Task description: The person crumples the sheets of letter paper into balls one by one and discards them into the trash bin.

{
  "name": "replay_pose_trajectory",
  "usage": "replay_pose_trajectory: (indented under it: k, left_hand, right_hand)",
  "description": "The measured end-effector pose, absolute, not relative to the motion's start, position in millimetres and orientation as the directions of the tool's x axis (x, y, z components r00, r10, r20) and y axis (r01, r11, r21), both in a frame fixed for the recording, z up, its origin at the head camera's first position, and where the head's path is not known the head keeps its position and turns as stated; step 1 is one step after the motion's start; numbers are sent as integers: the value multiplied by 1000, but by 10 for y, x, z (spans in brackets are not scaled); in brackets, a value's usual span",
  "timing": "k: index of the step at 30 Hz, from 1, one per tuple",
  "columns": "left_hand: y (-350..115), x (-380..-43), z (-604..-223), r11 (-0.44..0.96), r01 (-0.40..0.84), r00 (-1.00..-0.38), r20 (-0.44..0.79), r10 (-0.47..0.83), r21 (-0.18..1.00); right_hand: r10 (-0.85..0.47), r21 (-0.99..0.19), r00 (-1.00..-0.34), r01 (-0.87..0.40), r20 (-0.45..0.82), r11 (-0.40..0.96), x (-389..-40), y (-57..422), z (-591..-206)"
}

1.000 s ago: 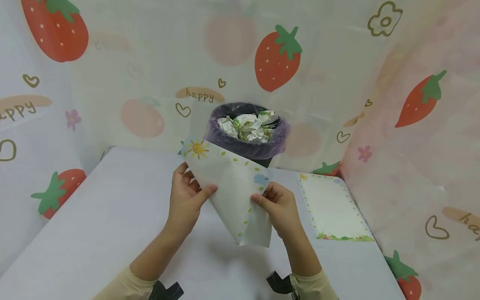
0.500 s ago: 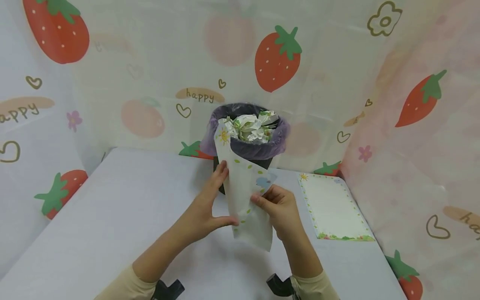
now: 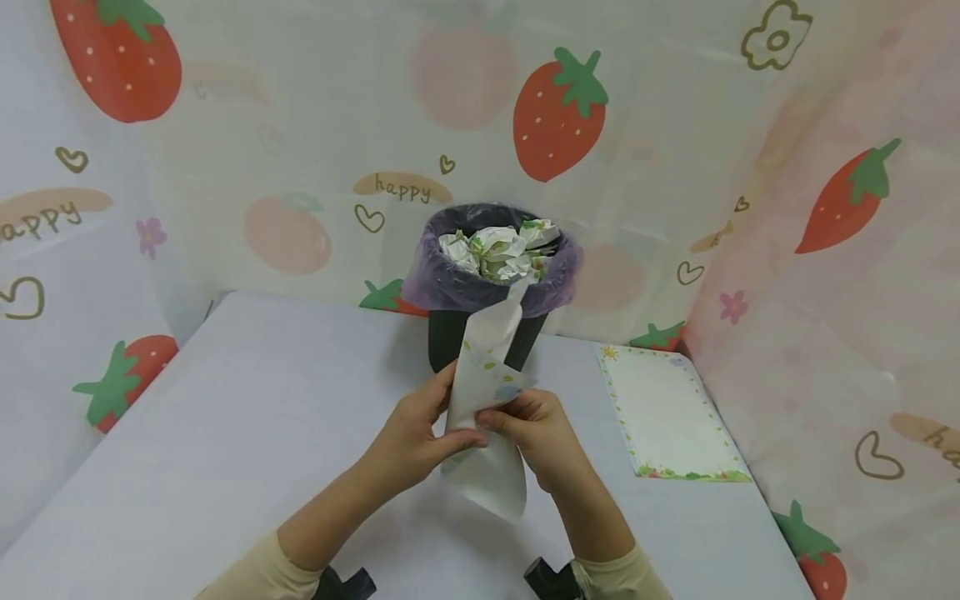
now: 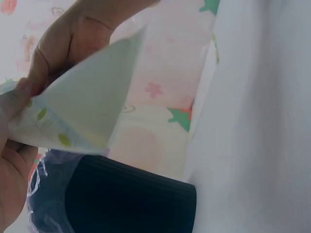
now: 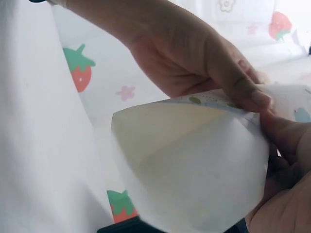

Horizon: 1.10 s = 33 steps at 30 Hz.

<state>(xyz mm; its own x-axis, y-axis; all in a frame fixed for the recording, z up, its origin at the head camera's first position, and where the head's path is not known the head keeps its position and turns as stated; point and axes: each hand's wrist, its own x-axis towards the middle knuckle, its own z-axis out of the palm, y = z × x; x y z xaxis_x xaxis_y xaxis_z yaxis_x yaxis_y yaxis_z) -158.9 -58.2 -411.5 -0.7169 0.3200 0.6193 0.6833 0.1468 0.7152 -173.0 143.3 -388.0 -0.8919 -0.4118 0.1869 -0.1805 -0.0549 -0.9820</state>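
Note:
A printed sheet of paper (image 3: 486,417), rolled into a loose tube, is held between both hands above the table. My left hand (image 3: 420,433) grips its left side, thumb in front and fingers behind. On the other side my right hand (image 3: 540,429) pinches the overlapping edge with the thumb. In the right wrist view the paper (image 5: 194,165) flares into a wide open end. The left wrist view shows a pointed corner of the paper (image 4: 92,92) and green leaf prints on its border. Most fingers of both hands are hidden behind the roll.
A black bin (image 3: 448,337) with a purple liner (image 3: 427,279) stands behind the paper, holding several crumpled paper balls (image 3: 498,246). Flat on the right of the white table (image 3: 300,375) lies another printed sheet (image 3: 667,417). Strawberry-patterned cloth (image 3: 337,100) surrounds the table.
The paper has gone from a broad folded sheet to a narrow tube. My left hand has moved right and lower, close to the right hand, which has shifted slightly down and left.

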Motion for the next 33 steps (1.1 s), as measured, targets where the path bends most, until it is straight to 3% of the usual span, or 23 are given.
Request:
replay_pose_trajectory:
  k: [5,10,14,16,19,21,22,24,27,30,33]
  left_hand:
    - [-567,-1584,-4103,114,670,-728,617,299,734]
    - [-589,-1596,-4094,85,555,-819,525,230,828]
    - [-620,-1603,-4083,66,449,-885,433,170,891]
    - [-639,-1608,-4075,62,416,-902,404,150,907]
    - [-666,-1624,-4065,31,381,-918,374,132,924]
    - [-676,-1637,-4064,0,353,-928,350,125,936]
    - [-679,-1643,-4064,-9,342,-933,340,120,940]
    - [-679,-1649,-4065,-25,315,-942,316,114,949]
    - [-667,-1643,-4070,-52,275,-953,280,117,960]
    - [-640,-1610,-4061,-75,241,-958,249,142,968]
    - [-625,-1591,-4042,-75,224,-957,234,169,972]
  right_hand:
    - [-420,-982,-889,-184,180,-33,-1705,1371,-3908]
    - [-365,-976,-911,-216,192,27,-1688,1338,-3916]
    - [-247,-910,-896,-403,369,102,-1684,1354,-3899]
    - [-188,-805,-819,-570,541,166,-1701,1380,-3886]
    - [-181,-561,-619,-776,764,289,-1731,1418,-3846]
    - [-270,-425,-516,-842,813,332,-1742,1439,-3825]
    - [-333,-389,-495,-858,803,336,-1739,1444,-3814]
    - [-474,-376,-501,-863,724,337,-1729,1440,-3815]
    - [-602,-417,-566,-824,563,384,-1711,1406,-3843]
    - [-626,-457,-629,-773,461,440,-1698,1363,-3886]
    - [-595,-470,-660,-748,458,468,-1695,1335,-3920]
